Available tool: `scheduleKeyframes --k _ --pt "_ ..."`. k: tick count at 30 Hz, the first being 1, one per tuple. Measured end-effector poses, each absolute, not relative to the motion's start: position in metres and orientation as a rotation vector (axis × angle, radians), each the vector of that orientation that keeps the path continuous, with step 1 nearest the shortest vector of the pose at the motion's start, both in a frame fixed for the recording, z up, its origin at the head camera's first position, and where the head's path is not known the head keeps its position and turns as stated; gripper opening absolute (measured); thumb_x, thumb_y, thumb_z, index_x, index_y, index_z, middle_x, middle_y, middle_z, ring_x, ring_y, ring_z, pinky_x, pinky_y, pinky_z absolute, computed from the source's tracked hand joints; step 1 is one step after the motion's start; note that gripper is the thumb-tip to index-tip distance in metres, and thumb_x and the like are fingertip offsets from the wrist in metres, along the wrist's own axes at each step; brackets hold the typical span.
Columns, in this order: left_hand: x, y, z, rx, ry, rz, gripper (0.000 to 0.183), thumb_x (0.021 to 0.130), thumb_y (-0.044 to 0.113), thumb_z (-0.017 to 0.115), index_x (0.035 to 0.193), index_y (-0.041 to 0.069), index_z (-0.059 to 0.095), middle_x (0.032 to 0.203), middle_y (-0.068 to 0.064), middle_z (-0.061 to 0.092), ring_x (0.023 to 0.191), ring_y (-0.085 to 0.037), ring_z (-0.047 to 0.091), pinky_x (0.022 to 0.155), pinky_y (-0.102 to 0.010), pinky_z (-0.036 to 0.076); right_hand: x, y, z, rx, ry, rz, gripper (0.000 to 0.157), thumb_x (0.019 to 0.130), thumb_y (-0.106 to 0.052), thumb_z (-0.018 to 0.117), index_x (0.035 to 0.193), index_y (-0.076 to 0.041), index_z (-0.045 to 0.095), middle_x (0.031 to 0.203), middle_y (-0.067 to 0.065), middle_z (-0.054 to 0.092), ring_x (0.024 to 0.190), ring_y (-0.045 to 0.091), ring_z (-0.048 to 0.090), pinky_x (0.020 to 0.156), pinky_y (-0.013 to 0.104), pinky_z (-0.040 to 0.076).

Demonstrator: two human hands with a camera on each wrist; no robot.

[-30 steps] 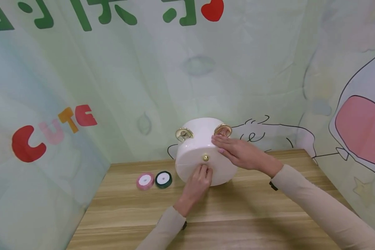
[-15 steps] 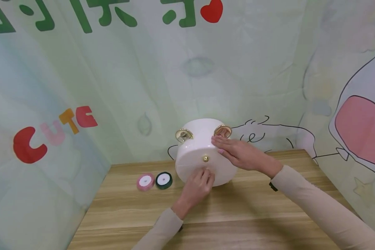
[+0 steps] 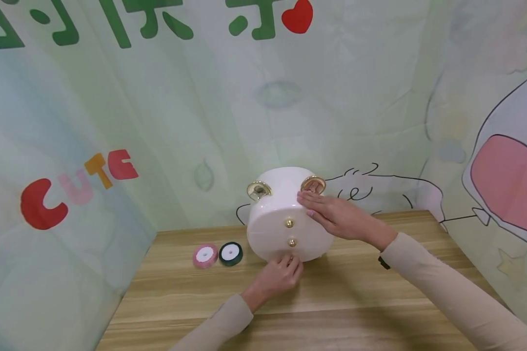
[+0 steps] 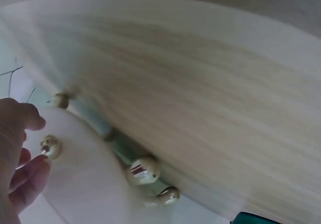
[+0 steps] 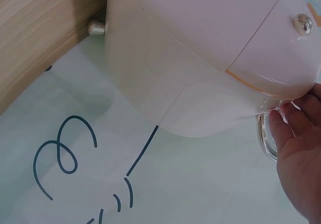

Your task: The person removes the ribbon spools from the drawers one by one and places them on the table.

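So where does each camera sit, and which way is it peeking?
Head: worn on the person's head, facing forward and down at the white box on the wooden table; the left hand, right hand and sleeves show.
Left wrist: worn on that wrist, looking at a gold knob and the wooden table; part of the left hand shows at the left edge.
Right wrist: worn on that wrist, looking at the white box and backdrop; part of the right hand shows at the right edge.
Head and right wrist share the right hand, white box and backdrop.
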State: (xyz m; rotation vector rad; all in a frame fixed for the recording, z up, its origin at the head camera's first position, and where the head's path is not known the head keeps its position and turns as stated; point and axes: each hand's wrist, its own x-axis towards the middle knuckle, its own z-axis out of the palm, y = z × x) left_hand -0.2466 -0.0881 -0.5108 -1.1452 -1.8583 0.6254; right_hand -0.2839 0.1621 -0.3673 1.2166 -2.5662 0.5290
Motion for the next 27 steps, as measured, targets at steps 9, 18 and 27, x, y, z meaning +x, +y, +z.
scheduleKeyframes --k 9,18,27 --pt "-0.259 -0.082 -0.522 -1.135 -1.827 0.679 0.057 0.111 -0.002 0.020 0.103 0.016 0.073 0.100 0.001 0.068 0.086 -0.009 0.065 0.072 -0.019 0.055 -0.284 0.163 -0.369 1.222 -2.561 0.530 0.048 0.111 -0.026 0.050 0.156 -0.008 0.049 0.165 0.010 0.046 0.153 0.028 0.045 0.120 0.051 0.044" --pt "-0.263 -0.081 -0.522 -1.135 -1.807 0.726 0.055 0.109 -0.004 0.022 0.105 0.014 0.074 0.101 -0.001 0.066 0.088 -0.011 0.065 0.079 -0.020 0.057 -0.286 0.163 -0.368 1.218 -2.554 0.520 0.048 0.112 -0.026 0.049 0.156 -0.010 0.049 0.165 0.009 0.046 0.153 0.028 0.045 0.120 0.051 0.044" --pt "-0.262 -0.079 -0.522 -1.129 -1.800 0.732 0.057 0.109 -0.005 0.021 0.103 0.014 0.075 0.100 -0.001 0.067 0.087 -0.011 0.065 0.078 -0.020 0.057 -0.286 0.164 -0.367 1.228 -2.560 0.497 0.049 0.111 -0.026 0.050 0.157 -0.010 0.048 0.165 0.009 0.045 0.154 0.028 0.044 0.121 0.050 0.044"
